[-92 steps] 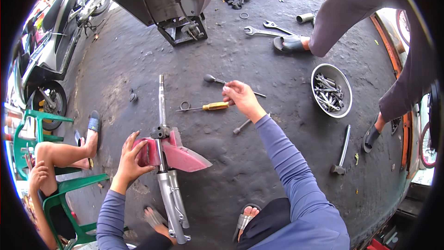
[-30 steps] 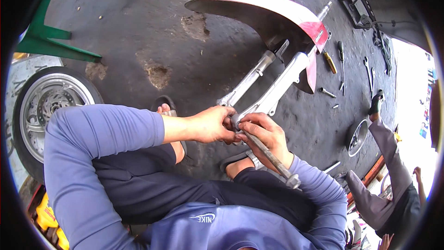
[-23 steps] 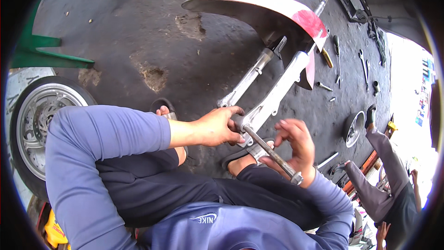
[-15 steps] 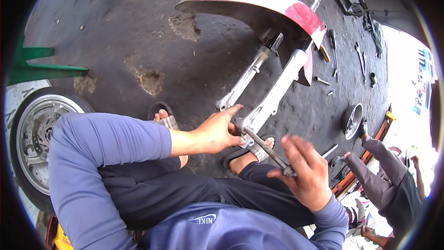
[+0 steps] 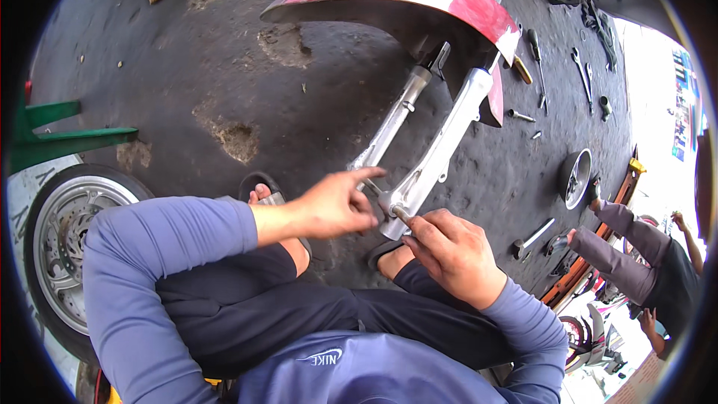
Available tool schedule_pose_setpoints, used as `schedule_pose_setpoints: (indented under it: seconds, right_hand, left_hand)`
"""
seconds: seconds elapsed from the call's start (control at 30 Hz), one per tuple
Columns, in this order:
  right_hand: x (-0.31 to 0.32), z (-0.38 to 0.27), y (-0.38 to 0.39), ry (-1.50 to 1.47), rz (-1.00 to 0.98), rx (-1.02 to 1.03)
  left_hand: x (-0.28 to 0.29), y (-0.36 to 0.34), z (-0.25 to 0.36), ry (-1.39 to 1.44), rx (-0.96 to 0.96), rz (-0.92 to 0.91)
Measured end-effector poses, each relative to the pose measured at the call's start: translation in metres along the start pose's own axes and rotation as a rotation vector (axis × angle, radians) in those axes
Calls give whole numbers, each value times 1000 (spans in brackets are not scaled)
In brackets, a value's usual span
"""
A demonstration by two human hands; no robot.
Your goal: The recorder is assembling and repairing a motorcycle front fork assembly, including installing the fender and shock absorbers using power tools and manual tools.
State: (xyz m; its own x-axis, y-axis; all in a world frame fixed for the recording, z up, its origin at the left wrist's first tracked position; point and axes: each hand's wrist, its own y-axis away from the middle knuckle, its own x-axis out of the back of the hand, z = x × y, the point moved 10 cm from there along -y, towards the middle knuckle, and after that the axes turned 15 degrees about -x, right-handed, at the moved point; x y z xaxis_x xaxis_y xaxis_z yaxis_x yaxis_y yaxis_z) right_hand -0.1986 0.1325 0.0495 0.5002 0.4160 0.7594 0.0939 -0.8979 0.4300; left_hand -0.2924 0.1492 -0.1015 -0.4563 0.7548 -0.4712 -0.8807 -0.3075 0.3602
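We look down at two bare hands over a pair of silver fork legs on the dark floor [image 5: 172, 67]. The right grip [image 5: 455, 256] pinches a metal rod [image 5: 401, 214] between thumb and fingers, just outside the lower end of the near fork leg [image 5: 445, 151]. The rod enters a hole there, so we judge this hold keeps it in line. The left grip [image 5: 334, 206] is loosely spread, forefinger stretched out, seemingly holding nothing; it hangs beside the gap between the legs, perhaps to feel or steady the far side. We cannot tell whether it touches anything.

Ahead of the left grip lies the far fork leg [image 5: 395, 114]. Beyond both grips, a pink and white mudguard [image 5: 479, 9] spans the legs, which probably holds them side by side. To the right grip's right lies a hammer [image 5: 517, 249], with a metal bowl [image 5: 566, 181] farther ahead, both seemingly within reach.
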Motion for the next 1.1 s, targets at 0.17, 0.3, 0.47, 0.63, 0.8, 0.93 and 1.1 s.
schedule_pose_setpoints:
  seconds: [0.17,0.3,0.47,0.63,0.8,0.93,1.1]
  right_hand:
    - [8,-14,-3,-1,37,84]
    - [8,-16,2,118,67,115]
    - [10,-4,3,80,46,-58]
    - [19,-21,4,208,104,194]
    - [7,-8,6,232,68,-41]
    - [6,-2,5,109,35,-47]
    - [10,-4,6,-14,76,95]
  left_hand:
    - [96,-13,-81,-313,44,225]
    - [78,-53,-101,-60,152,199]
    - [79,-75,-98,-105,90,55]
    - [76,-72,-103,-4,147,-10]
    - [73,-72,-102,-139,147,7]
    - [72,-65,-90,-261,124,123]
    - [81,-51,-92,-229,62,239]
